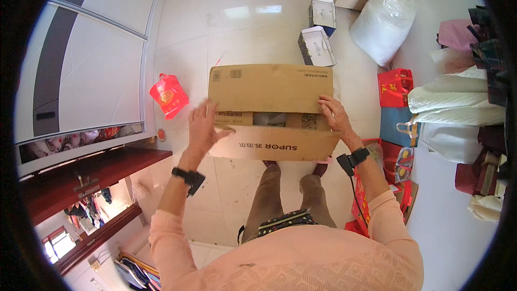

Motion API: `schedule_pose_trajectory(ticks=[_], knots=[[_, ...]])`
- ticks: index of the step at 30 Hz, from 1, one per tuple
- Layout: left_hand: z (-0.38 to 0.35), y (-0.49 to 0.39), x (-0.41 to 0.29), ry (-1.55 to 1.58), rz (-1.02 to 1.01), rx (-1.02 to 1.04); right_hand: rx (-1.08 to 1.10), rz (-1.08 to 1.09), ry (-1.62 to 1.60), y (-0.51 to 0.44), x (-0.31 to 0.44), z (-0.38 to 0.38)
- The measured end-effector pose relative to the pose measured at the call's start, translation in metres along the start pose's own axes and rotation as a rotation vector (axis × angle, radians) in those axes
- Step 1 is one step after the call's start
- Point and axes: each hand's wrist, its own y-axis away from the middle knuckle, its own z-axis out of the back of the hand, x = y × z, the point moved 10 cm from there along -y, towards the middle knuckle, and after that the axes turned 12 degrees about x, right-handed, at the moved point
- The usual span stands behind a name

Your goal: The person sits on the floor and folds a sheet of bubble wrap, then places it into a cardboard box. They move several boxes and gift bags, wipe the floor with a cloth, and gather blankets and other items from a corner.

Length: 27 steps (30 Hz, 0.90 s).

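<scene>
A brown cardboard box point(270, 89) marked SUPOR lies before me, above the floor or on it; I cannot tell which. Its two long flaps, the far flap point(270, 85) and the near flap point(274, 143), lean inward with a gap between them. Through the gap show printed short flaps and a dark grey opening point(269, 119). My left hand point(204, 127) is at the box's left end, fingers spread and the thumb at the near flap's corner. At the right end, the fingertips of my right hand point(334, 115) touch the far flap; whether they grip it is unclear.
A red bag point(169, 95) lies on the tiled floor to the left. Two open white boxes point(318, 46) stand beyond the cardboard box, near a stuffed white plastic sack point(383, 24). Gift bags point(398, 125) line the right wall below hanging cloths. A sliding-door wardrobe point(105, 64) borders the left.
</scene>
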Motion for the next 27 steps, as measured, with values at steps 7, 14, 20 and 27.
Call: schedule_pose_trajectory(ticks=[7,14,20,27], knots=[[-0.053,-0.042,0.05,0.272,0.161,-0.066,-0.318,-0.239,-0.546,0.018,-0.047,0.014],[-0.094,-0.036,0.076,0.38,0.142,-0.18,-0.405,-0.671,-0.27,0.024,-0.071,-0.035],[-0.211,-0.021,0.164,1.839,0.514,0.216,-0.425,-0.68,-0.232,0.037,-0.079,-0.026],[-0.28,0.066,0.234,1.678,0.847,0.227,-0.446,-0.607,-0.325,0.046,-0.099,-0.027]])
